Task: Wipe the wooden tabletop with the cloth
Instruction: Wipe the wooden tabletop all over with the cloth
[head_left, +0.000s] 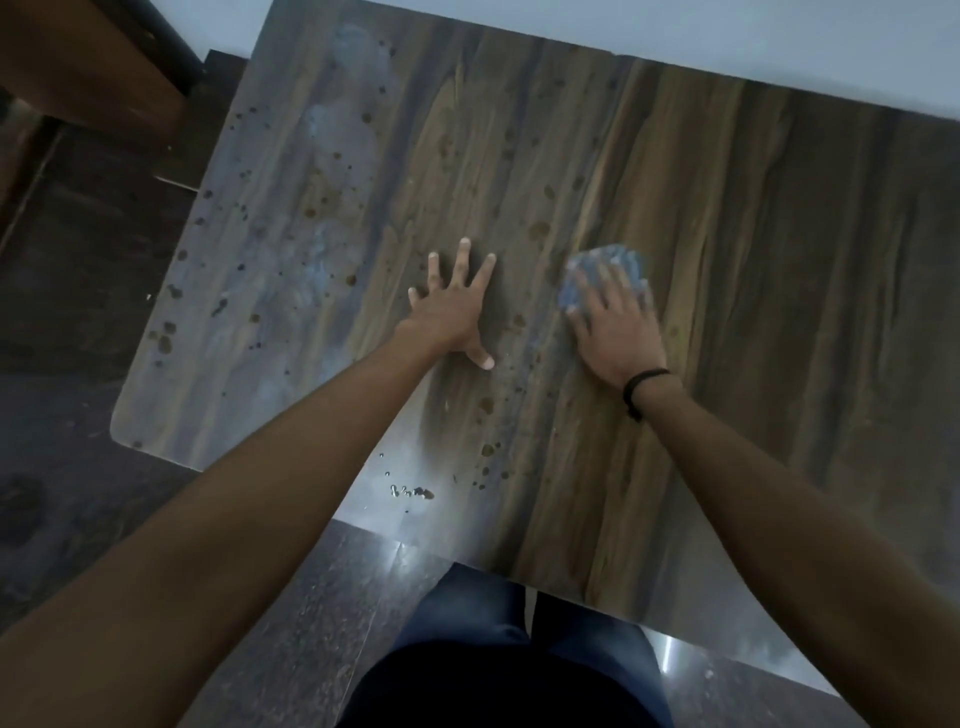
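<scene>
Wood-grain laminate in brown and grey fills most of the frame. The tabletop (753, 270) runs from upper left to lower right, and the blue-grey cloth (615, 262) lies on it just right of centre, bunched under the right hand (618, 332). That hand lies palm down on the cloth with its fingers spread and fairly straight, pressing rather than gripping, as far as the blur allows. The left hand (457, 309) rests flat on bare wood just beside it, fingers splayed apart and holding nothing. Dark spots (165, 340) and a pale wet smear (337, 135) crowd the left half of the frame, and beads of liquid (410, 491) sit near the bottom edge, so the wiping looks far from done. To do it well, the cloth should travel leftward in overlapping strokes along the grain under even palm pressure, with the bracing hand lifted out of its path. Most of the cloth is hidden beneath the fingers, and the table's right end is cut off by the frame. Whether the spots are wet or dried I cannot tell.
</scene>
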